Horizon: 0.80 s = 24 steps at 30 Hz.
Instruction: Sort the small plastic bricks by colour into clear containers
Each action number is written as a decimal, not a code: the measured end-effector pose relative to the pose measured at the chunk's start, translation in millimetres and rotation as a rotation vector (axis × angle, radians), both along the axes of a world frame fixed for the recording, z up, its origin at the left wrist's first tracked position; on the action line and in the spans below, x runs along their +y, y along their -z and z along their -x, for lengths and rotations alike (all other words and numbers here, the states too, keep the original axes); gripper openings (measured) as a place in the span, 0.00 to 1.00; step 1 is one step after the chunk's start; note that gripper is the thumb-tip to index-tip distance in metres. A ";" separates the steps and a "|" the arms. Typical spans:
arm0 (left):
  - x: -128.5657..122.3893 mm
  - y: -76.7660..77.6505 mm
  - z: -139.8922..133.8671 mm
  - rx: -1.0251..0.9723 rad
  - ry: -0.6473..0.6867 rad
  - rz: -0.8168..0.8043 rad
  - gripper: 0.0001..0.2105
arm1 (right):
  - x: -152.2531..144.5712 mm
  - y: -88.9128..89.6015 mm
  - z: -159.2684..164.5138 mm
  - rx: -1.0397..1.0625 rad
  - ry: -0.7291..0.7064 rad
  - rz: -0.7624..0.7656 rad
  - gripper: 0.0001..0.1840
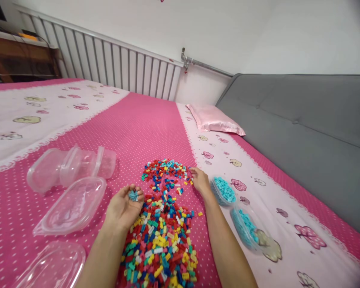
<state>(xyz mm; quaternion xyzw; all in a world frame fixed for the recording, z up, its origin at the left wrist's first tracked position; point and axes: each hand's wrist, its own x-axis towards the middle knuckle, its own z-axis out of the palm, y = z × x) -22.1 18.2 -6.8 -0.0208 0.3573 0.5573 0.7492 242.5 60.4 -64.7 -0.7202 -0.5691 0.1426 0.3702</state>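
My left hand [124, 206] is palm up, its fingers curled around several small light blue building bricks [133, 195]. It hovers at the left side of a large pile of mixed coloured building bricks [162, 240]. My right hand [199, 180] reaches to the right edge of a smaller, spread-out brick heap [168, 168] farther back. Its fingers are bent with the tips close together near the bricks; whatever they pinch, if anything, is too small to make out. Right of that forearm stand two clear plastic containers holding turquoise bricks, a farther one [213, 196] and a nearer one [238, 228].
Clear nested containers [78, 166] lie on their side at the left, with clear lids [73, 206] nearer me. A pink dotted bedspread [147, 116] lies underneath everything. Behind are a pink pillow [214, 120], a grey headboard [291, 116] and a white radiator [117, 64].
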 end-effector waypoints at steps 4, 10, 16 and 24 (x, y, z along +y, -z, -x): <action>-0.1 -0.5 -0.1 -0.008 -0.002 0.000 0.12 | 1.4 1.2 -2.0 -0.016 -0.025 0.025 0.23; -0.7 1.0 0.4 -0.009 -0.001 0.000 0.11 | 2.9 6.2 8.4 -0.290 -0.124 -0.120 0.21; -2.1 -1.6 1.3 -0.022 0.003 -0.002 0.11 | 5.0 18.9 14.9 -0.364 -0.156 -0.136 0.22; -4.9 1.6 1.0 -0.031 -0.007 -0.012 0.12 | 5.2 25.3 12.2 -0.271 -0.168 -0.141 0.20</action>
